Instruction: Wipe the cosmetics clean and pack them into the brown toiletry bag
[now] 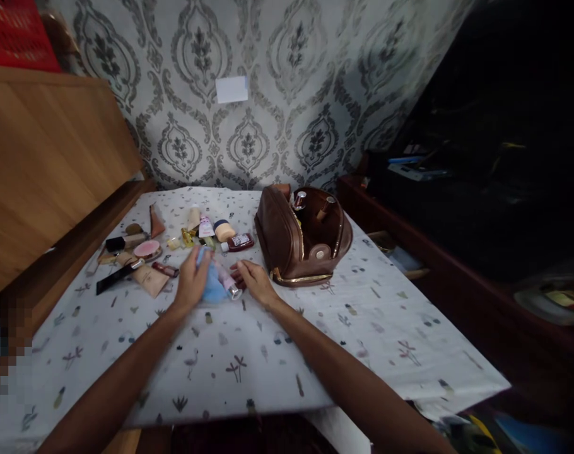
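Note:
My left hand (192, 280) is closed around a light blue cloth (214, 289), which wraps part of a pink tube with a silver cap (234, 292). The tube lies slanted, its cap toward me. Just right of it is my right hand (253, 280), fingers apart and loosely bent; whether they touch the tube is hard to see. Close to my right hand stands a brown makeup bag (282, 243), unzipped, with a few capped bottles (300, 200) inside. Behind my hands lies a dark red bottle with a white cap (240, 242).
Several cosmetics lie on the left of the printed tablecloth (268, 359), among them a beige tube (151, 279), a pink compact (147, 248) and a black tube (114, 279). Wooden furniture (55, 164) borders the left side. Patterned wallpaper (249, 139) rises behind the table.

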The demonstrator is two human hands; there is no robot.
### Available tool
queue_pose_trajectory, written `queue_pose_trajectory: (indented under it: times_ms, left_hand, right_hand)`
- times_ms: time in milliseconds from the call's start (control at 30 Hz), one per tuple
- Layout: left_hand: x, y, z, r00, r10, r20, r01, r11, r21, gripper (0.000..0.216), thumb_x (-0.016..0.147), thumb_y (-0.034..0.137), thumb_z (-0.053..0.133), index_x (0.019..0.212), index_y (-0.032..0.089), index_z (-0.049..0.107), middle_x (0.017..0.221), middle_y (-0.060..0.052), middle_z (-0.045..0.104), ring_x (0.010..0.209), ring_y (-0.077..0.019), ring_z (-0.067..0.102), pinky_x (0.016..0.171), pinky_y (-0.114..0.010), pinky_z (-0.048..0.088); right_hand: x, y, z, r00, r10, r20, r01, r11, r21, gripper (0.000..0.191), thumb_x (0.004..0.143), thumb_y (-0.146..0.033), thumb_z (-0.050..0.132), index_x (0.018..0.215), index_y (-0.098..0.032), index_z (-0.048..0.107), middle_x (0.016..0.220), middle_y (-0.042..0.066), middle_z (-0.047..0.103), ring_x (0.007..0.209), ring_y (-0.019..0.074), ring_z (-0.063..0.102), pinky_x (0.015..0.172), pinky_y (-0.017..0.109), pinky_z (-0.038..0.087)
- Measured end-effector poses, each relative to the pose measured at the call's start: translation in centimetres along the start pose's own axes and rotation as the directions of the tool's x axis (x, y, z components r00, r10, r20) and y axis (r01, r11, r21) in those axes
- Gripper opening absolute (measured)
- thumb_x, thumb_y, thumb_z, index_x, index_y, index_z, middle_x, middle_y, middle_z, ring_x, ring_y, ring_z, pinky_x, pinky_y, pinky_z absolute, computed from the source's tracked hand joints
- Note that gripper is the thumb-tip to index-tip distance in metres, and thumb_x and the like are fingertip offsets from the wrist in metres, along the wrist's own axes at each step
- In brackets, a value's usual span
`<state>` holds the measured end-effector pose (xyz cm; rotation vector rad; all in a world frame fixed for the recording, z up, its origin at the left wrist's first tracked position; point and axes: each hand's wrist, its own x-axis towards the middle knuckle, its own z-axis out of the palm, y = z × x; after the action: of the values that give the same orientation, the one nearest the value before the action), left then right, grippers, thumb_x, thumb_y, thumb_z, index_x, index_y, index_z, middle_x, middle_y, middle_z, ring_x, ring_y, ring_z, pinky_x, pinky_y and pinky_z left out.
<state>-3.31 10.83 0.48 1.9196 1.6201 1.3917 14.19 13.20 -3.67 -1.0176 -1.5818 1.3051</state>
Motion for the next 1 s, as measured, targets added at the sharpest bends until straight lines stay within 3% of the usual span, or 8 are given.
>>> queue_pose_trajectory:
  times_ms: [100, 200, 333, 433, 567, 733, 833, 1000]
  left_hand:
    - [1.4, -1.6, -1.0, 0.986, -0.106, -0.126, 0.109, 0.994, 0.013, 0.046, 0.101, 0.05, 0.02, 0.104, 0.018, 0.052, 0.087, -0.006, 0.064, 0.079, -0.019, 0.063, 0.073, -0.032, 0.051]
    - [1.4, -1.9, -0.8, 0.987, -0.102, -0.124, 0.107, 0.994, 0.036, 0.047, 0.101, 0.05, 0.018, 0.105, 0.018, 0.053, 0.089, -0.007, 0.064, 0.084, -0.0189, 0.063, 0.078, -0.032, 0.05]
    - [0.3, -0.8, 0.4, 0.998, 0.041, 0.041, -0.045, 0.994, 0.095, 0.044, 0.1, 0.049, 0.026, 0.106, 0.018, 0.057, 0.101, -0.008, 0.064, 0.098, -0.0207, 0.06, 0.091, -0.036, 0.047]
    - [-0.4, -0.3, 1.1, 0.965, 0.15, 0.217, -0.188, 0.968, 0.166, 0.036, 0.098, 0.046, 0.037, 0.097, 0.02, 0.063, 0.102, -0.007, 0.066, 0.103, -0.0224, 0.057, 0.097, -0.039, 0.043]
    - [-0.5, -0.4, 1.2, 0.934, 0.156, 0.322, -0.256, 0.92, 0.298, 0.029, 0.098, 0.038, 0.042, 0.095, 0.022, 0.066, 0.102, -0.007, 0.067, 0.106, -0.0235, 0.056, 0.096, -0.041, 0.04]
    - [0.0, -1.4, 0.8, 0.956, 0.083, 0.281, -0.194, 0.897, 0.397, 0.028, 0.098, 0.032, 0.041, 0.101, 0.019, 0.065, 0.114, -0.011, 0.063, 0.115, -0.026, 0.052, 0.096, -0.042, 0.04]
    - [0.4, -2.3, 0.5, 0.973, 0.034, 0.226, -0.125, 0.907, 0.401, 0.027, 0.097, 0.031, 0.042, 0.1, 0.017, 0.065, 0.113, -0.013, 0.062, 0.111, -0.0271, 0.054, 0.094, -0.042, 0.042]
    - [1.0, -3.7, -0.3, 0.989, -0.024, 0.143, -0.024, 0.947, 0.319, 0.023, 0.095, 0.029, 0.042, 0.093, 0.02, 0.063, 0.093, -0.007, 0.063, 0.092, -0.0223, 0.059, 0.087, -0.036, 0.044]
  right_hand:
    - [-0.1, 0.0, 0.1, 0.999, -0.044, -0.011, 0.043, 0.997, -0.069, 0.042, 0.097, -0.05, 0.039, 0.093, -0.016, 0.063, 0.081, 0.005, 0.066, 0.066, 0.0134, 0.061, 0.061, 0.024, 0.05]
    - [-0.2, -0.2, 0.0, 0.995, -0.097, -0.007, 0.094, 0.979, -0.183, 0.038, 0.098, -0.045, 0.04, 0.088, -0.016, 0.062, 0.077, 0.003, 0.065, 0.069, 0.0138, 0.06, 0.064, 0.024, 0.047]
    - [-0.5, -0.8, -0.1, 0.982, -0.182, 0.047, 0.188, 0.941, -0.282, 0.029, 0.093, -0.043, 0.05, 0.092, -0.016, 0.062, 0.076, 0.001, 0.064, 0.07, 0.0144, 0.058, 0.067, 0.025, 0.044]
    - [-0.9, -1.3, 0.2, 0.973, -0.201, 0.112, 0.228, 0.912, -0.341, 0.025, 0.082, -0.039, 0.064, 0.093, -0.017, 0.061, 0.079, 0.001, 0.064, 0.072, 0.0156, 0.057, 0.068, 0.027, 0.044]
    - [-1.3, -1.3, 0.6, 0.975, -0.188, 0.12, 0.22, 0.898, -0.381, 0.027, 0.075, -0.03, 0.068, 0.098, -0.018, 0.06, 0.084, 0.002, 0.064, 0.075, 0.0171, 0.056, 0.07, 0.029, 0.045]
    - [-1.2, -0.7, 0.7, 0.98, -0.147, 0.131, 0.177, 0.95, -0.258, 0.054, 0.075, -0.025, 0.066, 0.126, -0.022, 0.051, 0.092, 0.002, 0.065, 0.076, 0.0161, 0.06, 0.067, 0.028, 0.048]
    - [-1.1, -0.1, 0.6, 0.976, -0.165, 0.14, 0.196, 0.95, -0.243, 0.054, 0.075, -0.023, 0.066, 0.127, -0.023, 0.052, 0.095, 0.002, 0.065, 0.08, 0.0167, 0.061, 0.07, 0.029, 0.049]
    - [-1.2, 0.4, 0.4, 0.965, -0.203, 0.166, 0.239, 0.94, -0.244, 0.05, 0.076, -0.024, 0.066, 0.124, -0.022, 0.056, 0.102, 0.005, 0.066, 0.089, 0.0192, 0.062, 0.079, 0.033, 0.05]
